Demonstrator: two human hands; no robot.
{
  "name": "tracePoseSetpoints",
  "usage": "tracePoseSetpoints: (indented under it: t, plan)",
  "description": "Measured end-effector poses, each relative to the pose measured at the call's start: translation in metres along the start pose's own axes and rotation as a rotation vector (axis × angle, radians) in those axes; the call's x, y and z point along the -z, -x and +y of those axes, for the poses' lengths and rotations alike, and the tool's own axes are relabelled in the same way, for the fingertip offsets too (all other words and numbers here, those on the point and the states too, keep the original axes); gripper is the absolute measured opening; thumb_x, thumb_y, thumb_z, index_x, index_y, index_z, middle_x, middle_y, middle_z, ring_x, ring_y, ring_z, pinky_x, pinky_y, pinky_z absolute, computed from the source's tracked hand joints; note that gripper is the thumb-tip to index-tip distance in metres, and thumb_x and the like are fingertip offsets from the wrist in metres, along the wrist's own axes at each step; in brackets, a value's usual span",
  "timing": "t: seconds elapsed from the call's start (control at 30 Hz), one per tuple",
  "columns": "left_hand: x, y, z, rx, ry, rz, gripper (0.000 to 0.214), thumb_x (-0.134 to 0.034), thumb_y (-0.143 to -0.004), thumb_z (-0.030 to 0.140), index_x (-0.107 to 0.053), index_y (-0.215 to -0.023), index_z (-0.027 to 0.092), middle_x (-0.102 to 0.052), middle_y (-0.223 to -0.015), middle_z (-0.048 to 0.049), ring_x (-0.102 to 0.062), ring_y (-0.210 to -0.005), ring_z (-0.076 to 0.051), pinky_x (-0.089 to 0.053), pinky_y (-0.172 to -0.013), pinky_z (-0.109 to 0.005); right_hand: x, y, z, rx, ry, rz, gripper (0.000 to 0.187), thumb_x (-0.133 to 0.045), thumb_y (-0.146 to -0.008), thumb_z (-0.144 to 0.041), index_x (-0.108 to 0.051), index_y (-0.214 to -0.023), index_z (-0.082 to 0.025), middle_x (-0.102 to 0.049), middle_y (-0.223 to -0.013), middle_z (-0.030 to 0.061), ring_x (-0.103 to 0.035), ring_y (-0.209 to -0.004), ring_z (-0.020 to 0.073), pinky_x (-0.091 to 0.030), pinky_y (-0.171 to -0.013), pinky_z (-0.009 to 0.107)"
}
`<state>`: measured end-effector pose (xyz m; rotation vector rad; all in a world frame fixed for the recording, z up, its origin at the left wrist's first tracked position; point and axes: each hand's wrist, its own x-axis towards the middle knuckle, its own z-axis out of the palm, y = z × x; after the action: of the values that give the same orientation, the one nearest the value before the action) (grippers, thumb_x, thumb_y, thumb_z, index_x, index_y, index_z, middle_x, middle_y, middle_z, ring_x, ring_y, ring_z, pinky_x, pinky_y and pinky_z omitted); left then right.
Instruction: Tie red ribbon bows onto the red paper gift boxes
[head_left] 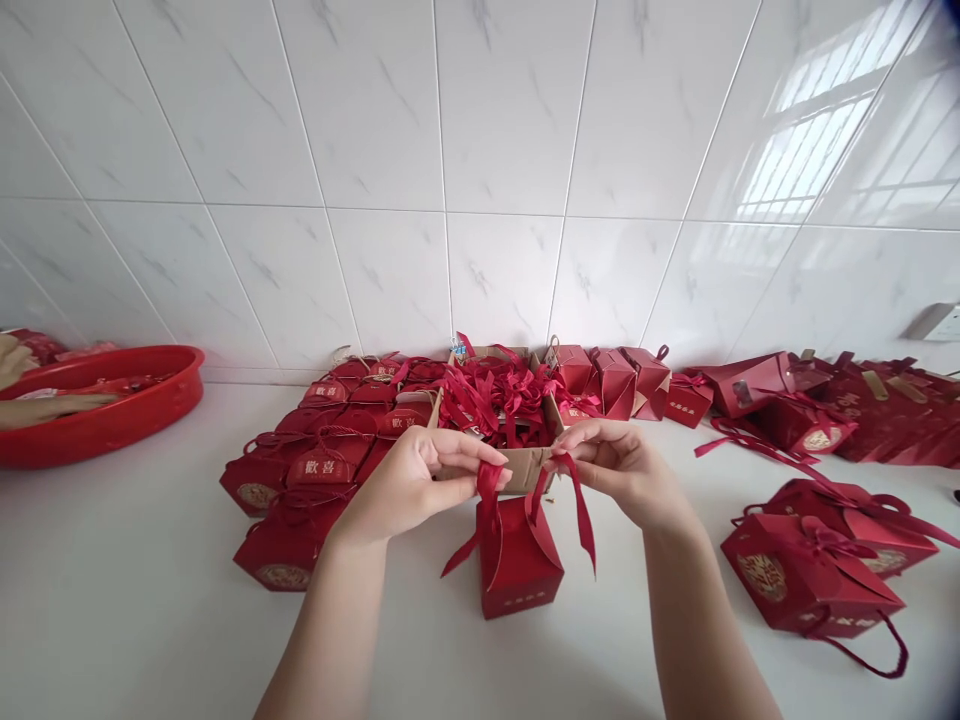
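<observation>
A small red gift box (519, 560) with curved top flaps stands upright on the white counter in front of me. Red ribbon (582, 515) comes up from its top, with loose tails hanging on both sides. My left hand (431, 480) pinches one part of the ribbon above the box's left side. Between the fingers of my right hand (619, 465) is another part of it, above the right side. Just behind the box, an open cardboard box (525, 470) holds a heap of red ribbons (499, 400).
Rows of red gift boxes (322, 468) stand at left. More red boxes (814, 575) lie at right, with red bags (900, 410) behind. A red basin (150, 410) sits far left, another person's hand (67, 405) in it. The tiled wall (502, 120) bounds the counter.
</observation>
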<state>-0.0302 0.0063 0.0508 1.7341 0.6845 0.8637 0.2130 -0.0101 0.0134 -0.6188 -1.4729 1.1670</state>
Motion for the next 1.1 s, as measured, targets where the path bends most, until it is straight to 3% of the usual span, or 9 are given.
tracePoseSetpoints:
  t: [0.23, 0.4, 0.6, 0.73, 0.9, 1.1]
  plan:
    - [-0.005, 0.003, 0.007, -0.076, -0.045, 0.178, 0.012, -0.067, -0.080, 0.029, -0.073, -0.079, 0.018, -0.073, -0.069, -0.0043, -0.068, -0.067, -0.015, -0.053, -0.061, -0.021, -0.011, 0.000, -0.005, 0.018, 0.061, 0.147, 0.009, -0.070, -0.080, -0.026, -0.065, -0.081, -0.018, -0.070, -0.070, 0.0033, -0.067, -0.066, 0.0164, -0.054, -0.061, 0.028]
    - [-0.006, 0.006, 0.006, -0.150, -0.096, 0.310, 0.028, -0.066, -0.081, 0.034, -0.063, -0.060, 0.017, -0.055, -0.048, 0.0026, -0.049, -0.047, -0.008, -0.040, -0.049, -0.019, -0.016, 0.003, -0.007, 0.042, 0.096, 0.227, 0.013, -0.068, -0.082, -0.029, -0.064, -0.075, -0.018, -0.067, -0.061, 0.0013, -0.062, -0.056, 0.0130, -0.048, -0.053, 0.024]
    - [-0.005, 0.006, 0.002, -0.165, -0.042, 0.375, 0.025, -0.067, -0.079, 0.037, -0.062, -0.064, 0.018, -0.041, -0.045, 0.0058, -0.036, -0.043, -0.006, -0.028, -0.041, -0.020, -0.020, 0.006, -0.012, 0.050, 0.159, 0.304, 0.020, -0.070, -0.080, -0.030, -0.061, -0.067, -0.018, -0.063, -0.055, -0.0001, -0.059, -0.051, 0.0116, -0.045, -0.050, 0.022]
    - [-0.006, 0.006, 0.001, -0.240, -0.051, 0.385, 0.013, -0.067, -0.081, 0.031, -0.067, -0.074, 0.020, -0.048, -0.054, 0.0039, -0.042, -0.051, -0.007, -0.035, -0.048, -0.020, -0.022, 0.007, -0.015, 0.034, 0.169, 0.314, 0.022, -0.069, -0.081, -0.032, -0.059, -0.067, -0.019, -0.061, -0.053, -0.0014, -0.058, -0.049, 0.0106, -0.041, -0.047, 0.021]
    - [-0.009, 0.007, 0.003, -0.360, -0.039, 0.416, 0.005, -0.067, -0.081, 0.024, -0.071, -0.078, 0.021, -0.066, -0.082, -0.0018, -0.060, -0.084, -0.015, -0.047, -0.078, -0.025, -0.023, 0.009, -0.019, 0.016, 0.163, 0.344, 0.021, -0.069, -0.081, -0.033, -0.059, -0.070, -0.019, -0.058, -0.051, -0.0032, -0.056, -0.045, 0.0099, -0.040, -0.046, 0.020]
    - [-0.010, 0.011, 0.003, -0.362, -0.038, 0.429, 0.011, -0.062, -0.086, 0.026, -0.072, -0.086, 0.021, -0.072, -0.084, -0.0023, -0.065, -0.083, -0.017, -0.051, -0.077, -0.026, -0.025, 0.013, -0.023, 0.056, 0.212, 0.361, 0.023, -0.067, -0.082, -0.034, -0.059, -0.068, -0.019, -0.058, -0.050, -0.0020, -0.056, -0.045, 0.0111, -0.040, -0.046, 0.022]
